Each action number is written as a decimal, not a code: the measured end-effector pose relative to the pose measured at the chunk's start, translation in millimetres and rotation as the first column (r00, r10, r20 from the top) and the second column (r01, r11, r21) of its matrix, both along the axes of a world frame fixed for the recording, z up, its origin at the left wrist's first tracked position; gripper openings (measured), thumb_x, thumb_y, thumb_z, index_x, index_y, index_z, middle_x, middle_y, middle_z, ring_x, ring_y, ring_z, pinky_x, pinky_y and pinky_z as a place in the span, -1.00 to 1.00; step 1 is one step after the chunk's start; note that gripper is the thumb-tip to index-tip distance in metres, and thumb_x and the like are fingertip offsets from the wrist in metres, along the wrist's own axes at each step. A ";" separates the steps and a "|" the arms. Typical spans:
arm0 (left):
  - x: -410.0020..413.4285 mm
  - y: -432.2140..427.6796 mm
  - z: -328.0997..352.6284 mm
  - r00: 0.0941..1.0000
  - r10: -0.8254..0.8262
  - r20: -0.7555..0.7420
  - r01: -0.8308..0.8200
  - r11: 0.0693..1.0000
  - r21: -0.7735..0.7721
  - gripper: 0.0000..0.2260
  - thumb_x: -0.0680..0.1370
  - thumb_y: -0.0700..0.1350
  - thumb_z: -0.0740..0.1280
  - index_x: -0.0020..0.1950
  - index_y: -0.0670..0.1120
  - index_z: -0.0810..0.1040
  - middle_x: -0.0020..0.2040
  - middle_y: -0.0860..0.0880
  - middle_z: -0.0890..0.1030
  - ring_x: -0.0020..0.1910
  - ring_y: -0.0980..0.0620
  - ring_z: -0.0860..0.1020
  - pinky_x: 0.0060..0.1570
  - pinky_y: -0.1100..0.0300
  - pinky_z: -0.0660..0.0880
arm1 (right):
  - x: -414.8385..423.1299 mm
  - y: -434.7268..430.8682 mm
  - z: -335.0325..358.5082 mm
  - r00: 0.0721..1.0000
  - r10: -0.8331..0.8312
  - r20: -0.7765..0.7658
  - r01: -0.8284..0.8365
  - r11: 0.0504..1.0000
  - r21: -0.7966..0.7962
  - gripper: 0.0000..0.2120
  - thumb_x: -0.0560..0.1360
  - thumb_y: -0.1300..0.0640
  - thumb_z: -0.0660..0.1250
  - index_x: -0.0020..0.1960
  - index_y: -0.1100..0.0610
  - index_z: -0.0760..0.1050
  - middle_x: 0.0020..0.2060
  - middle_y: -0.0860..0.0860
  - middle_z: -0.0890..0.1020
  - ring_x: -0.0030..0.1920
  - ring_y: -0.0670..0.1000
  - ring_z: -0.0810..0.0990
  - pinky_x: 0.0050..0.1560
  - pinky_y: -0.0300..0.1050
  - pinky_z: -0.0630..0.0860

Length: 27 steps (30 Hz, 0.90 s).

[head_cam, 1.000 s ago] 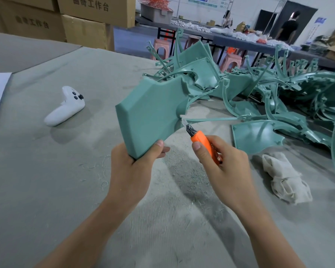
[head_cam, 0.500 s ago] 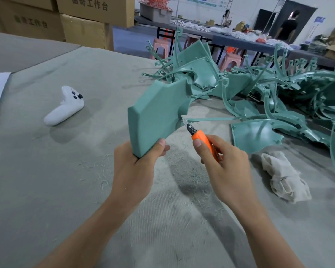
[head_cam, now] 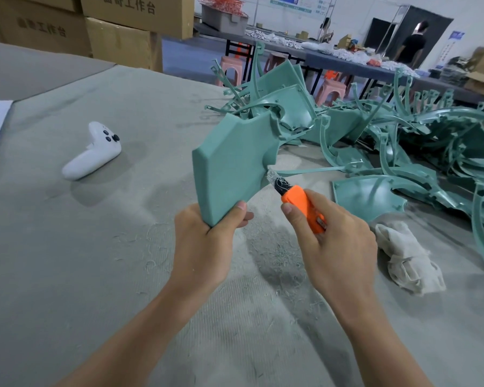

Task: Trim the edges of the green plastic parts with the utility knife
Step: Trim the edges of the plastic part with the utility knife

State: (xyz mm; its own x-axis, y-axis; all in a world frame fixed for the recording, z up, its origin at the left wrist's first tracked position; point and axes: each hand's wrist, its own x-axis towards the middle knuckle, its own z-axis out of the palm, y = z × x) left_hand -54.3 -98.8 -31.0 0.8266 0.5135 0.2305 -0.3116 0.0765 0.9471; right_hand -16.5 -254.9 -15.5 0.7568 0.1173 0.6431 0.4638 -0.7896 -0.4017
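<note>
Head view: our left hand [head_cam: 204,247] clamps its fingers on the flat green plastic panel [head_cam: 232,163]; our right hand [head_cam: 338,247] grips the orange utility knife [head_cam: 302,205], blade at the panel's edge. Brown cardboard boxes [head_cam: 123,43] beyond read 曲奇工作台.

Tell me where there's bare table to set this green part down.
Open felt, only shavings, lies between the white controller and the left hand, and nearer you, around both forearms. The right side is crowded: the pile of green parts and a cloth.
</note>
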 end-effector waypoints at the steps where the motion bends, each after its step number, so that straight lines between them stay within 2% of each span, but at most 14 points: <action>1: -0.7 3.0 -1.4 1.000 0.014 -0.014 -0.014 1.000 -0.012 -0.94 0.40 -0.13 0.37 -0.19 -0.02 0.63 -0.33 -0.02 0.68 -0.26 -0.02 0.69 -0.18 0.09 0.64 | 4.7 -5.9 2.0 0.999 -0.036 0.005 0.035 0.998 0.050 -0.63 0.61 -0.24 0.20 0.12 -0.01 0.61 -0.40 -0.12 0.52 -0.45 -0.05 0.47 -0.42 -0.12 0.45; 3: -2.4 11.4 -4.2 0.998 0.052 -0.043 -0.054 0.998 -0.042 -0.93 0.39 -0.14 0.36 -0.19 -0.02 0.63 -0.34 -0.02 0.68 -0.27 -0.02 0.69 -0.19 0.10 0.65 | 16.3 -23.8 7.6 0.990 -0.143 0.016 0.137 0.971 0.198 -0.64 0.60 -0.22 0.22 0.10 0.01 0.62 -0.42 -0.13 0.49 -0.45 -0.16 0.38 -0.41 -0.18 0.35; 4: -3.0 14.9 -4.4 0.997 0.066 -0.045 -0.068 0.996 -0.059 -0.92 0.39 -0.15 0.35 -0.18 -0.03 0.63 -0.34 -0.03 0.68 -0.27 -0.03 0.69 -0.20 0.12 0.64 | 20.3 -31.4 10.0 0.984 -0.177 0.013 0.168 0.954 0.248 -0.66 0.61 -0.22 0.23 0.03 0.02 0.61 -0.43 -0.11 0.46 -0.46 -0.16 0.34 -0.41 -0.18 0.28; 6: -2.7 16.7 -2.1 0.998 0.062 -0.030 -0.064 0.994 -0.093 -0.90 0.40 -0.17 0.35 -0.16 -0.02 0.63 -0.34 -0.03 0.68 -0.26 -0.07 0.69 -0.23 0.16 0.63 | 22.6 -36.0 9.5 0.987 -0.158 -0.032 0.160 0.952 0.260 -0.64 0.61 -0.23 0.21 -0.07 0.05 0.55 -0.45 -0.05 0.42 -0.44 -0.12 0.32 -0.39 -0.19 0.23; 8: -1.6 13.8 0.0 0.999 0.032 -0.029 -0.035 0.994 -0.106 -0.89 0.40 -0.18 0.35 -0.14 -0.02 0.63 -0.32 -0.03 0.68 -0.26 -0.09 0.69 -0.24 0.16 0.63 | 20.7 -27.6 5.7 0.992 -0.032 -0.124 0.064 0.962 0.264 -0.65 0.59 -0.25 0.19 -0.12 0.01 0.50 -0.42 -0.03 0.45 -0.43 -0.08 0.35 -0.36 -0.20 0.28; 9: -1.2 12.3 0.4 0.999 0.013 -0.035 -0.016 0.994 -0.104 -0.89 0.40 -0.19 0.36 -0.13 -0.03 0.64 -0.31 -0.03 0.68 -0.27 -0.10 0.69 -0.24 0.14 0.63 | 17.8 -21.0 4.9 0.980 0.071 -0.187 -0.009 0.948 0.317 -0.67 0.57 -0.24 0.20 -0.13 -0.01 0.51 -0.41 -0.02 0.47 -0.42 -0.05 0.36 -0.33 -0.16 0.33; 11: -1.5 10.9 0.5 0.998 -0.038 -0.057 0.033 0.995 -0.098 -0.91 0.44 -0.24 0.38 -0.12 -0.08 0.64 -0.30 -0.08 0.69 -0.28 -0.13 0.69 -0.25 0.11 0.63 | 13.7 -11.7 5.5 0.904 0.303 -0.302 -0.119 0.856 0.504 -0.79 0.51 -0.20 0.32 -0.09 -0.07 0.56 -0.43 -0.08 0.47 -0.43 -0.01 0.35 -0.37 -0.10 0.32; 14: -4.1 9.5 2.0 0.990 -0.121 -0.077 0.115 0.990 -0.078 -0.85 0.50 -0.35 0.34 -0.12 -0.12 0.64 -0.26 -0.14 0.69 -0.32 -0.15 0.68 -0.30 0.09 0.63 | 10.7 -4.6 2.7 0.759 0.522 -0.390 -0.140 0.715 0.685 -0.77 0.45 0.03 0.50 0.09 -0.05 0.60 -0.48 -0.08 0.38 -0.52 -0.08 0.30 -0.50 -0.25 0.27; 17: -5.6 5.9 4.6 0.979 -0.184 -0.089 0.180 0.983 -0.047 -0.84 0.51 -0.37 0.33 -0.09 -0.15 0.65 -0.24 -0.14 0.70 -0.34 -0.16 0.67 -0.32 0.08 0.63 | 9.2 2.4 -2.8 0.687 0.600 -0.410 -0.119 0.650 0.750 -0.75 0.50 0.25 0.46 0.13 0.02 0.61 -0.53 -0.08 0.31 -0.58 -0.08 0.22 -0.57 -0.27 0.22; 22: -6.7 4.8 5.0 0.975 -0.202 -0.092 0.197 0.979 -0.060 -0.84 0.50 -0.38 0.33 -0.09 -0.16 0.64 -0.26 -0.16 0.69 -0.36 -0.19 0.66 -0.33 0.05 0.63 | 10.6 4.8 -7.5 0.696 0.601 -0.393 -0.073 0.604 0.794 -0.83 0.52 0.28 0.43 0.01 0.04 0.65 -0.55 -0.08 0.32 -0.59 -0.06 0.18 -0.57 -0.25 0.17; 25: -7.6 4.6 5.2 0.972 -0.218 -0.086 0.213 0.975 -0.063 -0.83 0.50 -0.38 0.33 -0.09 -0.15 0.64 -0.25 -0.17 0.69 -0.36 -0.21 0.66 -0.32 0.03 0.63 | 10.7 6.0 -6.3 0.719 0.594 -0.361 -0.050 0.562 0.825 -0.82 0.51 0.31 0.42 -0.12 0.04 0.65 -0.53 -0.02 0.34 -0.59 -0.04 0.17 -0.56 -0.22 0.13; 27: -8.1 3.8 4.7 0.969 -0.231 -0.084 0.227 0.972 -0.057 -0.82 0.50 -0.38 0.32 -0.09 -0.14 0.64 -0.25 -0.15 0.69 -0.36 -0.21 0.66 -0.32 0.03 0.63 | 11.2 6.7 -6.2 0.736 0.576 -0.356 -0.037 0.559 0.829 -0.84 0.51 0.32 0.42 -0.14 0.08 0.62 -0.54 -0.01 0.32 -0.60 -0.04 0.17 -0.56 -0.22 0.13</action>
